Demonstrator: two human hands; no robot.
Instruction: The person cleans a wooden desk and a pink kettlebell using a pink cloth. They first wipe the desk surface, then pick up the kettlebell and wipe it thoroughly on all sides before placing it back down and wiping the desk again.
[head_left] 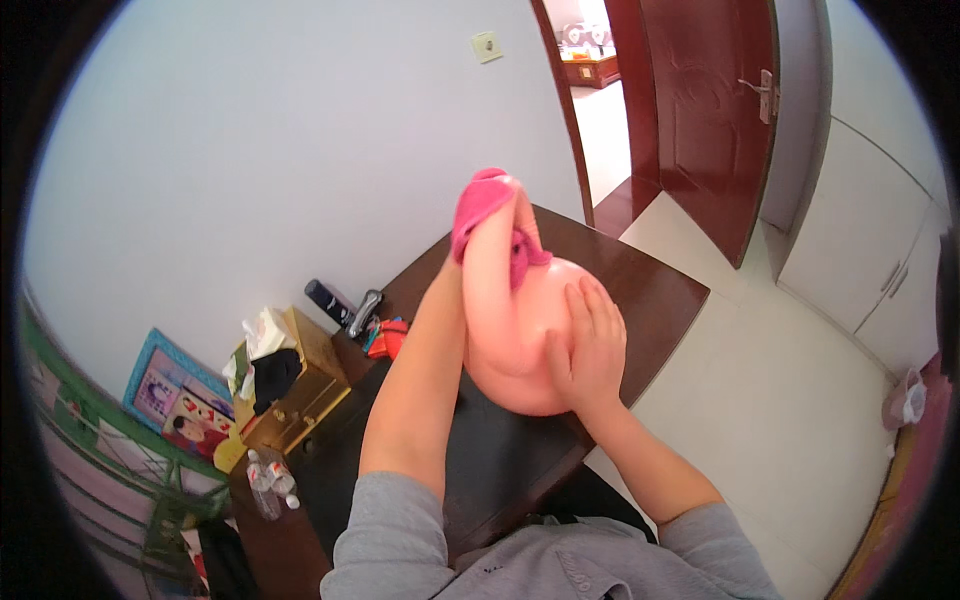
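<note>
A glossy pink object (515, 370) with a rounded body and a long curved neck or handle is held up above the dark table; its exact kind cannot be made out. My right hand (593, 350) presses on the right side of the body, palm against it and thumb apart from the fingers. Over the top of the curved part lies a deep pink cloth (480, 215), and some of it also shows inside the loop. My left forearm reaches up behind the curved part. The left hand is mostly hidden there by the cloth, which it appears to grip around the pink object.
Left on the dark table (650, 285) stand a gold drawer box (310, 390) with tissues (268, 332), a blue-framed picture (160, 375) and clear bottles (263, 490). A dark can (328, 300) stands by the wall. Beyond the table are an open brown door (710, 120) and white cabinets (860, 240).
</note>
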